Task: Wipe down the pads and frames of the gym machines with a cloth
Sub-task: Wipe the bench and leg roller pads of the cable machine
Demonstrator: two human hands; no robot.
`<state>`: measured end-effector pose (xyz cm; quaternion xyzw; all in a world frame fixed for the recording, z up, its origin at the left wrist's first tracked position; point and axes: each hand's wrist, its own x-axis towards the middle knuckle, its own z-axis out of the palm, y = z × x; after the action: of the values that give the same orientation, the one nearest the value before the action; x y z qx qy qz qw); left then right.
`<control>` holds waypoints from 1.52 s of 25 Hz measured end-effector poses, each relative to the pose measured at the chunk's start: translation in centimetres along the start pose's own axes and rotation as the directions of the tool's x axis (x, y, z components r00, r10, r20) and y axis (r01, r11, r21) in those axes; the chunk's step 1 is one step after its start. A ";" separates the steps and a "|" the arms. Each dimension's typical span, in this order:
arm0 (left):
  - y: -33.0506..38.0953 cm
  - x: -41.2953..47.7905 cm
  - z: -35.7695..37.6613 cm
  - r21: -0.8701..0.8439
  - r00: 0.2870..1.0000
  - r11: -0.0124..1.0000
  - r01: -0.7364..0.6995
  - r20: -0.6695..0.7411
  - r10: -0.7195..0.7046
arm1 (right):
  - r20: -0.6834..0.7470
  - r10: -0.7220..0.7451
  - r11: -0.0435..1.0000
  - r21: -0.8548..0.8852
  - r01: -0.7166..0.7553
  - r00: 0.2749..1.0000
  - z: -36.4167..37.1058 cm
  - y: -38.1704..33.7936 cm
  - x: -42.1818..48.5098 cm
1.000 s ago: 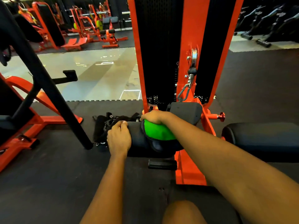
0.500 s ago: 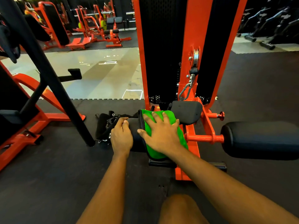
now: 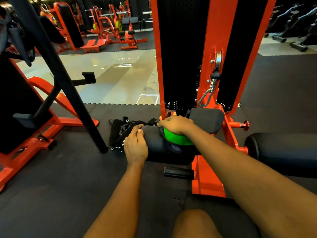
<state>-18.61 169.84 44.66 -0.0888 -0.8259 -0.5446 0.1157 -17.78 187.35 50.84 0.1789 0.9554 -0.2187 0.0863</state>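
Note:
A black roller pad (image 3: 155, 143) sticks out to the left of the orange machine frame (image 3: 208, 179). My left hand (image 3: 136, 146) grips the pad's left end, fingers curled over it. A green cloth (image 3: 176, 140) is draped over the pad near the frame. My right hand (image 3: 175, 125) presses down on the cloth, with its fingers curled over the far side of the pad. A second black roller pad (image 3: 283, 152) juts out on the frame's right side. A flat black pad (image 3: 206, 120) sits just behind my right hand.
A pile of black straps (image 3: 120, 129) lies on the rubber floor left of the pad. A black slanted post (image 3: 68, 86) and another orange machine (image 3: 34, 127) stand at the left. A black foot peg (image 3: 178, 172) sticks out below the pad. My knee (image 3: 195, 224) is at the bottom.
My right hand has slid the green cloth from the near top of the pad over to its far side. My left hand stays gripping the pad's left end.

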 end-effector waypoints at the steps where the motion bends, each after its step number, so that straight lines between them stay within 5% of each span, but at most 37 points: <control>1: -0.1 0.0 -0.2 -0.006 1.000 1.000 0.000 0.027 0.000 | -0.097 -0.022 1.000 -0.017 0.020 0.995 0.6 0.4 -1.2; 4: -0.4 0.7 -1.0 -0.033 0.982 0.991 0.126 0.149 -0.120 | -0.439 -0.199 0.980 -0.079 0.184 0.876 3.7 2.2 -5.6; 7: 0.1 1.1 -0.9 0.006 0.952 0.966 0.257 0.168 -0.254 | -0.535 -0.263 0.965 -0.150 0.216 0.803 6.1 3.1 -7.6; 13: -1.6 0.3 0.5 -0.066 0.998 0.996 0.060 -0.025 -0.061 | -0.456 -0.168 0.977 -0.195 0.086 0.874 4.2 1.3 -6.1; 18: -2.9 0.7 0.8 -0.104 0.999 0.994 -0.020 -0.050 0.014 | -0.010 0.026 0.996 -0.083 -0.027 1.000 0.1 -0.6 -0.4; 21: -3.5 0.9 1.1 -0.123 0.999 0.992 -0.008 -0.042 0.003 | 0.066 0.045 0.999 0.027 -0.047 0.997 -0.2 -0.9 1.9; 24: -4.4 0.8 1.1 -0.142 1.000 0.990 -0.011 -0.023 0.008 | -0.141 -0.029 0.996 -0.088 0.016 0.990 0.8 -0.5 -0.7; 28: -4.9 0.1 0.8 -0.164 0.999 0.985 -0.044 -0.010 0.043 | -0.516 -0.143 0.977 -0.208 0.038 0.845 4.9 0.1 -6.1; 33: -3.3 0.5 -1.3 -0.067 0.979 0.997 0.048 0.201 -0.033 | -0.557 -0.099 0.987 -0.161 0.010 0.825 6.0 -1.6 -6.2; 35: -1.5 0.7 -2.4 0.113 0.966 0.990 0.088 0.232 -0.112 | -0.524 -0.146 0.984 0.015 0.180 0.840 5.0 -1.3 -5.9; 36: -0.5 0.4 -2.9 0.196 0.982 0.975 0.102 0.136 -0.131 | -0.517 -0.173 0.920 0.220 0.325 0.838 4.3 -0.6 -5.8; 38: 2.5 -1.0 -3.0 0.218 0.988 0.975 0.048 -0.157 -0.014 | -0.647 -0.066 0.639 0.557 0.530 0.760 2.9 2.2 -5.4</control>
<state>-16.66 168.01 47.68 -0.0200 -0.8712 -0.4562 0.1799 -11.70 186.23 48.72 0.0852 0.7885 -0.5183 -0.3198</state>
